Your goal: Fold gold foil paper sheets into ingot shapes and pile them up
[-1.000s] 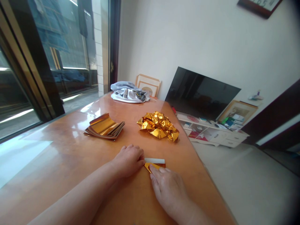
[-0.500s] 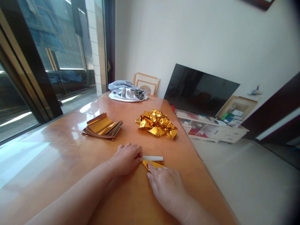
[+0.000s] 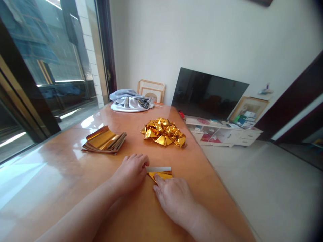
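Right hand (image 3: pixel 175 200): lower centre of the frame, palm down on the bench (image 3: pixel 63 181); fingers (image 3: pixel 158 179) lay flat and together, the tips pressing the near edge of the folded gold sheet (image 3: pixel 160 174). Nothing was gripped, only pinned.
Left hand (image 3: pixel 131 171): just left of centre, loosely curled, knuckles up; fingertips touched the left end of the same sheet and held it down. Whether anything was pinched under the curl could not be told.
Folded gold sheet: centre of the frame, flat on the bench between the two hands; gold foil face showed with a white strip (image 3: pixel 158 169) along its far edge.
Bench: glossy orange-brown wood, filling the lower left and centre, with bright glare at lower left.
Stack of gold sheets (image 3: pixel 104 141): left of centre, beyond the left hand, well apart from it; flat sheets, top one curling up.
Crumpled gold foil pile (image 3: pixel 164 131): centre, beyond the folded sheet, near the bench's right edge.
Grey cloth bundle (image 3: pixel 130 100): far end of the bench, upper centre-left.
Picture frames (image 3: pixel 150 90): leaned on the wall behind the cloth.
Television (image 3: pixel 208 94): upper centre-right, leaned on the wall above a low white cabinet (image 3: pixel 227 134).
Window (image 3: pixel 37 67): upper left.
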{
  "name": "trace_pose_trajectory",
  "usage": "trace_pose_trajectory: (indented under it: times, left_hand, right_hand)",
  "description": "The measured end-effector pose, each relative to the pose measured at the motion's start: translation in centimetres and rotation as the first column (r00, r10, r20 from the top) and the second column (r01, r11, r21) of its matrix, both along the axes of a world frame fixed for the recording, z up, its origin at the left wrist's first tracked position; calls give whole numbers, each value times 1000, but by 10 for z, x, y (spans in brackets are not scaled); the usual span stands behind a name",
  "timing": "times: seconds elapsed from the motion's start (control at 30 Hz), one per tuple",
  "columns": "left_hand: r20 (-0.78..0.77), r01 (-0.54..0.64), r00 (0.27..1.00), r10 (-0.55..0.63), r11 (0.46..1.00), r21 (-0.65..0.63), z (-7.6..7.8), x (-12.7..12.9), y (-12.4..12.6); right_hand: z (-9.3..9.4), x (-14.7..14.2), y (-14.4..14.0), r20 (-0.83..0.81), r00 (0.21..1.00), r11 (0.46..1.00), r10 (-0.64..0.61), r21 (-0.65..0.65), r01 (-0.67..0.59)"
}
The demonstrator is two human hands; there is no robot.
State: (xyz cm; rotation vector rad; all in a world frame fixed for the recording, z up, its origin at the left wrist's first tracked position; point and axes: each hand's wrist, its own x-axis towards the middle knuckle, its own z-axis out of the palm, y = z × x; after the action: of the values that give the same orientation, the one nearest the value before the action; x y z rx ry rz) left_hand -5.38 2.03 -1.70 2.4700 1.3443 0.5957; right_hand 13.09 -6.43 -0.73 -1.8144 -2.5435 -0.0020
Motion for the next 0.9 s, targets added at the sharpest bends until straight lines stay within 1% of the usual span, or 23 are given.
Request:
trace_pose_trajectory:
  times: [0.07,0.13,0.2,0.27,0.33,0.5,0.7,0.9]
  left_hand:
    - [95,72,993,-71,997,-10,1,5,-4]
    - [178,154,974,-142,986,-61,0,11,-9]
    - [210,191,964,-162,973,-128,-2,16,-12]
    - [204,188,967,-153,967,-169,-5,19,-14]
    - [192,180,970,-146,967,-177,-8,19,-12]
    - [202,202,965,-166,964,-173,-13,16,-6]
    - [221,215,958,-183,967,-134,-18,16,-5]
    - [220,208,960,-175,968,-137,-18,15,-5]
  right_hand:
    - [0,1,-1,-15,1000,1000,-9,7,9]
    - [0,1,-1,-31,999,1000,-15,13,16]
    - [1,0,-2,-39,999,1000,-15,15,15]
    - [2,-1,-2,-41,999,1000,-9,15,9]
    - [3,-1,-2,-34,999,1000,-2,8,2]
    - [4,5,-2,-23,999,1000,23,-20,-23]
    - [7,11,-2,-114,993,999,7,-37,-12]
    - [11,10,-5,-102,994,998,35,-49,-40]
